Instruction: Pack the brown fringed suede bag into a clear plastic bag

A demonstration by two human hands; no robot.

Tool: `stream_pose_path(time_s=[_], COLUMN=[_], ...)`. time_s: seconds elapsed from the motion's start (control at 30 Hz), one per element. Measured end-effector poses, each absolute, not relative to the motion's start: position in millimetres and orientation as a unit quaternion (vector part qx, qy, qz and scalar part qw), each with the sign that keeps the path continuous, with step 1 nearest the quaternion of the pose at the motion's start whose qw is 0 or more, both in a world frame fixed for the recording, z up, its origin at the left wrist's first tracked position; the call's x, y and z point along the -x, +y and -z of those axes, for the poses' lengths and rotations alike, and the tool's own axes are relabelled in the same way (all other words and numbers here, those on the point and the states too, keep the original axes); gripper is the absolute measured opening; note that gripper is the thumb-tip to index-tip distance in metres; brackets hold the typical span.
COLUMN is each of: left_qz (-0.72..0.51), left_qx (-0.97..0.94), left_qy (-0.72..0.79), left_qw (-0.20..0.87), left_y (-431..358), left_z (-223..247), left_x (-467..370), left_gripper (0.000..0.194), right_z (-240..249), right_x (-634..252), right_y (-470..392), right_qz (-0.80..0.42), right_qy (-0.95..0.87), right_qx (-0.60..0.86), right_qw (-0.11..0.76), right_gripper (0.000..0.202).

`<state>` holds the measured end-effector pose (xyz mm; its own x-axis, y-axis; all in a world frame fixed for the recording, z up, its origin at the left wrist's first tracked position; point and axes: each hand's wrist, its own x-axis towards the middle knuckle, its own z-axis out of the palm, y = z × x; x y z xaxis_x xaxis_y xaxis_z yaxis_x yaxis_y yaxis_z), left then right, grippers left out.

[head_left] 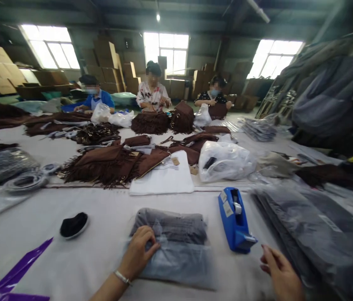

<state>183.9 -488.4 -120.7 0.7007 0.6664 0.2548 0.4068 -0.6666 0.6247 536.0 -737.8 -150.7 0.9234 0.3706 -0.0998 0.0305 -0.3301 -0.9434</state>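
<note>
A dark grey folded item in a clear plastic bag (pixel 179 259) lies flat in front of me. My left hand (pixel 141 246) rests on the bag's left part, fingers curled and thumb pressed at the edge of its folded-over plastic. To the right of the bag stands a blue tape dispenser (pixel 231 221) with a roll of tape in it. Close to the dispenser's cutting end is my right hand (pixel 278 267), its thumb and fingers drawn together and slightly blurred. Whatever may be between those fingertips is too small to make out.
Bagged dark goods (pixel 317 225) are stacked at right. A small dish with something black (pixel 74 225) and purple strips (pixel 22 267) lie at left. Beyond are brown fringed bags (pixel 107 163), a white sheet (pixel 163 179) and a white plastic bag (pixel 226 161). Several co-workers sit across the table.
</note>
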Motion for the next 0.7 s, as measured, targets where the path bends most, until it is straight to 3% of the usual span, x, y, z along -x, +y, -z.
stream_pose_path(time_s=[0.17,0.3,0.47,0.57,0.7], left_qz=[-0.240,-0.242,-0.240,-0.239,-0.239], left_qx=[-0.885,-0.884,-0.886,-0.887,-0.886], left_qy=[0.299,0.304,0.301,0.297,0.298], left_qw=[0.266,0.258,0.257,0.260,0.264], left_y=[-486,-485,-483,-482,-482], left_z=[127,131,133,132,129], left_x=[-182,-181,-181,-181,-181], left_gripper=[0.016,0.018,0.020,0.020,0.020], right_z=[112,117,135,129,114], right_x=[-548,-535,-537,-548,-545], right_y=[-702,-709,-735,-726,-709], right_qz=[-0.160,-0.108,-0.003,-0.030,-0.135], right_qy=[-0.230,-0.251,-0.294,-0.282,-0.293], right_qx=[0.793,0.822,0.845,0.840,0.798], right_qw=[0.541,0.500,0.446,0.463,0.509], right_gripper=[0.057,0.047,0.063,0.069,0.056])
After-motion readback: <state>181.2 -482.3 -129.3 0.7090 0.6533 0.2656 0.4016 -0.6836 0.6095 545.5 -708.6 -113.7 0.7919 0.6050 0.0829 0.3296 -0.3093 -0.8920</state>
